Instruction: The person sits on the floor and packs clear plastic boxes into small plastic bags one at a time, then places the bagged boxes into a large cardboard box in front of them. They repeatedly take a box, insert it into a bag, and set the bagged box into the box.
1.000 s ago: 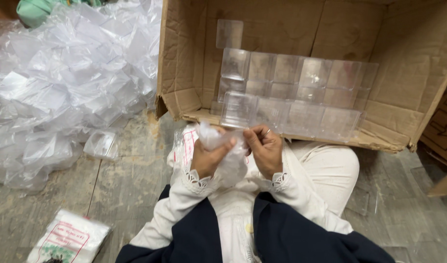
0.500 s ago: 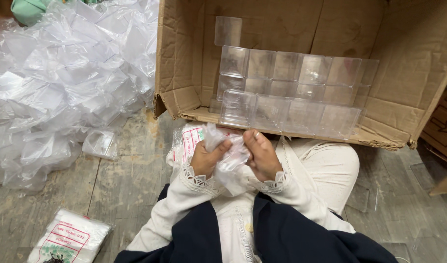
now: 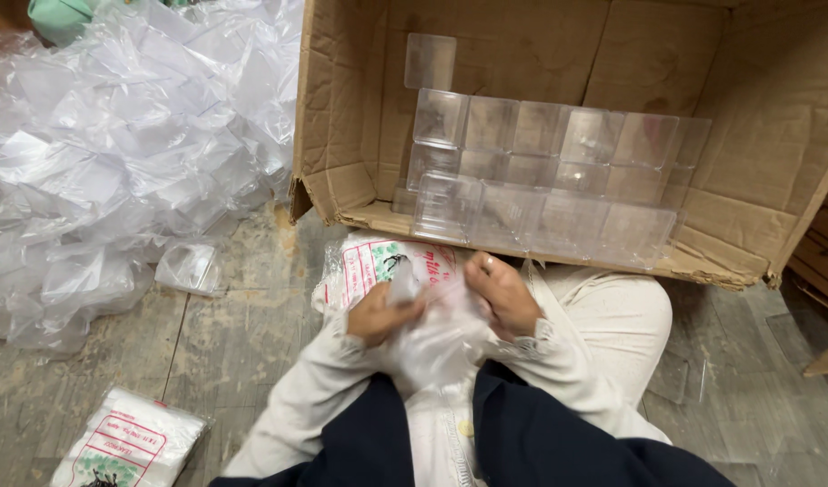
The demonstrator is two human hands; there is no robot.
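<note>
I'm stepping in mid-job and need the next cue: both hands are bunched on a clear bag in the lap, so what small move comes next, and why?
Probably part the clear plastic bag at its mouth: the left hand and right hand both pinch it, crumpled and blurred, with no box visible inside. Clear plastic boxes sit stacked in the cardboard carton just ahead.

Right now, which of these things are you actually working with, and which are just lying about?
In hand:
- clear bag, held by the left hand and right hand
- clear boxes stacked in the carton, close in front

Lying about:
- bag pile
- loose box on the floor
- printed packet
- second packet under the hands
</note>
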